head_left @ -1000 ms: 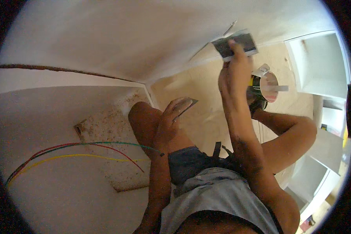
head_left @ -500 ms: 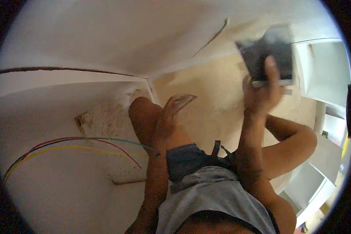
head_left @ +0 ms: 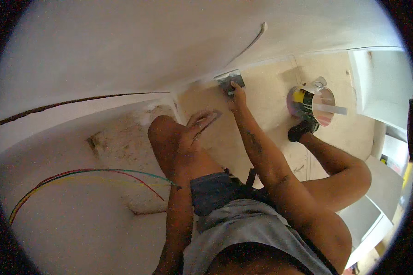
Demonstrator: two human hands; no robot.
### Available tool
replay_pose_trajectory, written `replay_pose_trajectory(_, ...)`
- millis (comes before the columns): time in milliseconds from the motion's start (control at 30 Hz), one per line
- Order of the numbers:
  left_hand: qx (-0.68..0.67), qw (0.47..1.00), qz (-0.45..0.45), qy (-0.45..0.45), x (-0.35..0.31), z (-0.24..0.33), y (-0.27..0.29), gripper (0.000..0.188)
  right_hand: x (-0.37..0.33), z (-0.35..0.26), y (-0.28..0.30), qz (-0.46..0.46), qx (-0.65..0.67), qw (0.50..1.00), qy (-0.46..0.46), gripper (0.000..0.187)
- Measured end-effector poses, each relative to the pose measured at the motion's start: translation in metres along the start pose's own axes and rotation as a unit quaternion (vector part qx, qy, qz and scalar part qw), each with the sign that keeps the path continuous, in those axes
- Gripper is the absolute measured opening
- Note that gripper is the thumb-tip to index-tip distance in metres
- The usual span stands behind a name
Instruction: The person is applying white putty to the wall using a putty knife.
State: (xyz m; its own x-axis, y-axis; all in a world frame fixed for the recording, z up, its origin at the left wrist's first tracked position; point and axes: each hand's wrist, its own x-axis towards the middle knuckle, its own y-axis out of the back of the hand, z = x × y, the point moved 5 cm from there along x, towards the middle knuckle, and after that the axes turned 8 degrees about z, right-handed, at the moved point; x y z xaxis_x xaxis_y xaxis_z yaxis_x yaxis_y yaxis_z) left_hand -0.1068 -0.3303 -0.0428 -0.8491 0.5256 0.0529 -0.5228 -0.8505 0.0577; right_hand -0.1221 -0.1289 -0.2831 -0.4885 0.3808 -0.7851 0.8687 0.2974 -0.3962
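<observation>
My right hand grips a wide putty knife with a dark blade and whitish smears along its far edge. The blade lies at the foot of the pale wall, where the wall meets the tan floor; whether it presses on the wall or the floor I cannot tell. My left hand rests by my left knee, its fingers bent together. Something thin and flat, seen nearly edge-on, shows along those fingers; its kind is unclear.
An open bucket with a yellow and black side stands by my right foot, a pale flat strip across its mouth. A small whitish cylinder is beside it. Coloured wires arch out at left. White cabinets line the right.
My right hand has brought the putty knife left and down from the upper right to the wall's foot. The bucket, hidden before, now shows. My left hand has barely moved.
</observation>
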Motion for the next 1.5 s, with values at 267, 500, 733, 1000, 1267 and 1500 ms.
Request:
replay_pose_trajectory(267, 0.010, 0.999, 0.032, 0.003, -0.004, -0.006, 0.007, 0.046, 0.003, 0.001, -0.020, 0.077, -0.043, 0.995, 0.052, 0.022)
replay_pose_trajectory(500, -0.054, 0.996, 0.038, -0.052, -0.003, 0.020, 0.017, 0.046, -0.048, -0.025, -0.060, 0.036, 0.011, 0.986, 0.162, 0.021)
replay_pose_trajectory(733, -0.090, 0.993, 0.075, 0.024, -0.010, 0.063, 0.034, 0.045, -0.183, -0.104, -0.128, 0.009, 0.005, 0.965, 0.261, 0.020)
replay_pose_trajectory(1000, 0.321, 0.941, 0.108, 0.013, -0.011, 0.080, 0.053, 0.043, -0.347, -0.179, -0.207, 0.002, -0.078, 0.901, 0.428, 0.017)
replay_pose_trajectory(1267, 0.293, 0.945, 0.144, -0.026, -0.027, 0.054, 0.033, 0.040, -0.428, -0.190, -0.207, 0.093, -0.493, 0.478, 0.721, 0.031)
replay_pose_trajectory(1500, -0.446, 0.844, 0.188, 0.233, 0.012, 0.099, -0.017, 0.032, -0.447, -0.180, -0.150, -0.387, -0.376, 0.538, 0.648, 0.027)
